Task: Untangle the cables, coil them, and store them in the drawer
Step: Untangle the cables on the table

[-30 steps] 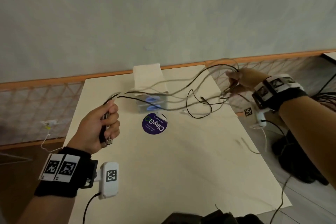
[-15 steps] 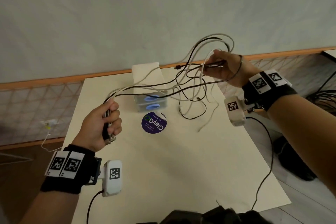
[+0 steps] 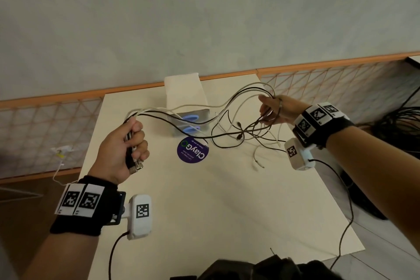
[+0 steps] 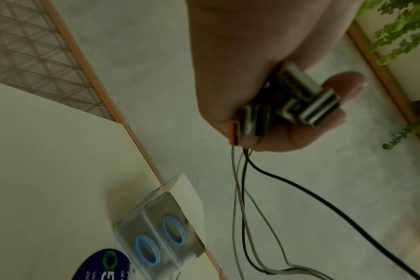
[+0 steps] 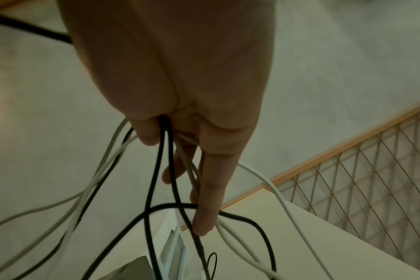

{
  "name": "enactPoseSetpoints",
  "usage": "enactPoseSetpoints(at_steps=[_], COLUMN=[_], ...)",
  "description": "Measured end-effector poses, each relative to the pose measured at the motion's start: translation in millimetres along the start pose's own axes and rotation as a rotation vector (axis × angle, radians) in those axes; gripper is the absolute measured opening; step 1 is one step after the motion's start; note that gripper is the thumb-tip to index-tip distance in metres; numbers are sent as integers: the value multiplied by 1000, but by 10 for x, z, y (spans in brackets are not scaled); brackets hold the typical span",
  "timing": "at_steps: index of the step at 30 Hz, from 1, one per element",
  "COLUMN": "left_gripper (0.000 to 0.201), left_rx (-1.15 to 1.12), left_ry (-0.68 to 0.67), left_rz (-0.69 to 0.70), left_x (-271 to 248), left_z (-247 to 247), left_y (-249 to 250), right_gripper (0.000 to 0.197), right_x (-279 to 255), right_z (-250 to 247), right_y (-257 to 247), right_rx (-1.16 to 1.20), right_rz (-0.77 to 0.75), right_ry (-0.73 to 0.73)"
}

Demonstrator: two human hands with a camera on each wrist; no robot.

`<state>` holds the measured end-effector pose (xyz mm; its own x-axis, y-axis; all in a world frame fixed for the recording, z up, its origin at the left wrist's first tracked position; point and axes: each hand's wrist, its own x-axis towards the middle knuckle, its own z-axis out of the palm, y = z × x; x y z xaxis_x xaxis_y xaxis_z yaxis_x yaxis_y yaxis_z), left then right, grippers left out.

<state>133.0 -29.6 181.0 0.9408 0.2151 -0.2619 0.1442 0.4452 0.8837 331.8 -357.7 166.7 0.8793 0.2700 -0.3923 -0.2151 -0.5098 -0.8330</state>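
Observation:
Several thin black and white cables (image 3: 239,136) stretch in the air between my two hands, above the cream table (image 3: 227,211). My left hand (image 3: 134,143) grips their USB plugs (image 4: 307,102) in a fist at the left. At the right, my right hand (image 3: 271,109) holds the cable loops, which run between its fingers (image 5: 204,217). Loose ends hang down to the table below it. A small clear drawer unit (image 3: 191,120) with two blue ring handles stands at the table's far middle, under the cables.
A round purple sticker (image 3: 193,150) lies in front of the drawer unit. A wire mesh fence (image 3: 45,132) with an orange rail runs behind the table. Black cables (image 3: 395,125) lie on the floor at the right. A dark bag (image 3: 261,268) sits at the near edge.
My right hand had lifted the cable loops up and inward; now it is lower and farther right, drawing the cables out. My left hand has kept its grip and barely moved.

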Motion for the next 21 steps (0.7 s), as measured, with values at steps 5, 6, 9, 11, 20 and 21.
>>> enactPoseSetpoints(at_steps=[5, 6, 9, 11, 20, 21], left_gripper=[37, 37, 37, 35, 25, 24], left_rx=[-14, -19, -37, -69, -241, -235], left_ry=[15, 18, 24, 36, 127, 126], left_rz=[10, 7, 11, 41, 227, 230], left_x=[29, 32, 45, 42, 41, 49], left_z=[-10, -18, -54, -86, -325, -304], left_y=[-10, -13, -23, -15, 98, 82], right_gripper=[58, 64, 73, 58, 60, 67], right_x=[-29, -37, -55, -28, -169, -188], right_z=[28, 36, 39, 9, -295, -303], right_y=[-85, -97, -120, -92, 38, 45], right_rx=[-65, -128, -306, -336, -752, -772], right_rz=[-6, 8, 75, 117, 214, 224], right_ry=[0, 3, -9, -23, 96, 99])
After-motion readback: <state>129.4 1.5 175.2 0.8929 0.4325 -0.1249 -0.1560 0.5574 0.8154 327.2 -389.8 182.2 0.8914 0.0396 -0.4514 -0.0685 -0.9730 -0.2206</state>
